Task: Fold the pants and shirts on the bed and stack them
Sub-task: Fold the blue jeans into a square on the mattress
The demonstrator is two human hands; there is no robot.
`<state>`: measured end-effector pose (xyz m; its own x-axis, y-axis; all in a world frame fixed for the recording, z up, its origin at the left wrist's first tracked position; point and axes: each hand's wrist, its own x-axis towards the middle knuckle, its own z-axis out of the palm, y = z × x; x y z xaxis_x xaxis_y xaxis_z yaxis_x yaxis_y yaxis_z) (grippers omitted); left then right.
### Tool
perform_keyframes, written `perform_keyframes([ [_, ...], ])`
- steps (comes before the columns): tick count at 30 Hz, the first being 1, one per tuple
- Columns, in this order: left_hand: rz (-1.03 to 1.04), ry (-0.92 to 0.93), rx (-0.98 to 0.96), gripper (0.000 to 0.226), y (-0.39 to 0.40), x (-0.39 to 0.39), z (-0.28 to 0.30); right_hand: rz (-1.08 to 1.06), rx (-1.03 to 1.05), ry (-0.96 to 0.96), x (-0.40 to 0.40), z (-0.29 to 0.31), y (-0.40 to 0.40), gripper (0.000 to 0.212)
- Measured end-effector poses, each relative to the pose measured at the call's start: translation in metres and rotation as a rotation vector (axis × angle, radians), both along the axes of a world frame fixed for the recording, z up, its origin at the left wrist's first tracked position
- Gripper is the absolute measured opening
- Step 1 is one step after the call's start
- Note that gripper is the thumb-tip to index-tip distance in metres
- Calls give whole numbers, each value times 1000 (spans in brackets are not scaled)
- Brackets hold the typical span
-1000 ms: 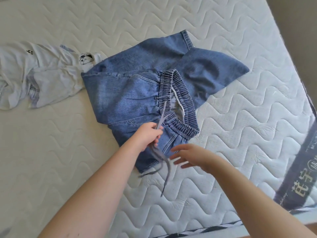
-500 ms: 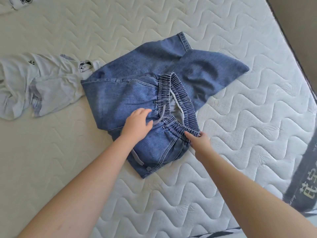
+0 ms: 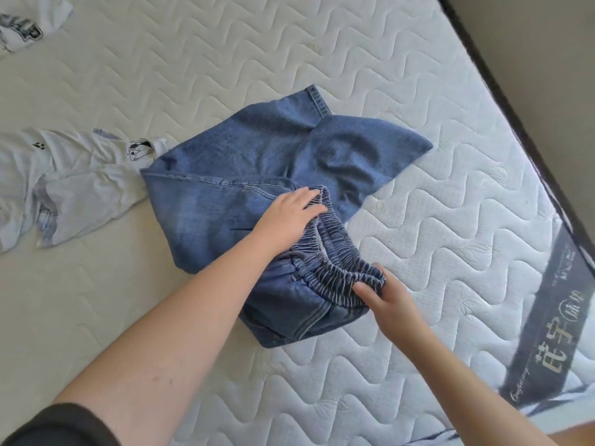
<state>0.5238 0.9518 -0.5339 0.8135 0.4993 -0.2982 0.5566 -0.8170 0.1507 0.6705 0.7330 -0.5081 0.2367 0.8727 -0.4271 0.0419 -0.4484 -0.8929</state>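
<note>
- Two white garments at the left: one printed shirt (image 3: pixel 19 30) cut off by the top-left corner, one crumpled white shirt (image 3: pixel 74 188) lying unfolded on the bed (image 3: pixel 450 220), its edge touching the jeans.
- One pair of blue jeans (image 3: pixel 257 162) mid-bed, bunched and only partly folded: legs doubled under and behind, elastic waistband (image 3: pixel 338 252) on top, one hem sticking out at the far side.
- Left hand (image 3: pixel 289 217), fingers straight and together, pressing flat on the denim with fingertips reaching the waistband's far end.
- Right hand (image 3: pixel 383 297), thumb and curled fingers pinching the near end of the waistband, just at the jeans' right edge.
- Dark printed band (image 3: pixel 547 323) along the mattress edge at far right, beside the bare floor.
- Progress, judged from the layout: early. No stack anywhere in view; no garment finished. Jeans midway through folding, likely being squared at the waist before another fold.
- Left to do: flatten and finish the jeans, fold both visible shirts, pile everything together.
- Count in view: one pair of pants, two shirts, two hands, zero folded pieces. More clothes possibly beyond the frame; cannot tell.
</note>
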Motion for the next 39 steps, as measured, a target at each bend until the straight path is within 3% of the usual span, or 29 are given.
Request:
perform_keyframes([
  [6, -357, 368, 53, 60, -10, 48, 4, 76, -25, -30, 53, 33, -54, 7],
  [9, -496, 301, 100, 81, -35, 69, 6, 145, -64, -117, 68, 45, -77, 24],
  [14, -756, 295, -20, 85, -84, 100, 10, 225, -91, -153, 76, 67, -106, 31],
  [17, -776, 301, -65, 77, -97, 108, 14, 225, -110, -157, 80, 75, -126, 20],
  [22, -722, 382, 5, 48, -107, 115, 39, 142, -105, -202, 80, 90, -160, 22],
  [26, -681, 518, -70, 37, -110, 98, 69, 13, -64, -324, 82, 105, -185, 48],
  [30, -681, 575, -95, 9, -120, 69, 113, 89, -20, -437, 90, 121, -199, 43],
  [33, -590, 580, -46, 12, -123, 41, 148, 188, -44, -532, 96, 138, -201, 37],
  [39, -324, 405, 35, 34, -125, -42, 214, 418, -155, -757, 87, 178, -180, 44],
])
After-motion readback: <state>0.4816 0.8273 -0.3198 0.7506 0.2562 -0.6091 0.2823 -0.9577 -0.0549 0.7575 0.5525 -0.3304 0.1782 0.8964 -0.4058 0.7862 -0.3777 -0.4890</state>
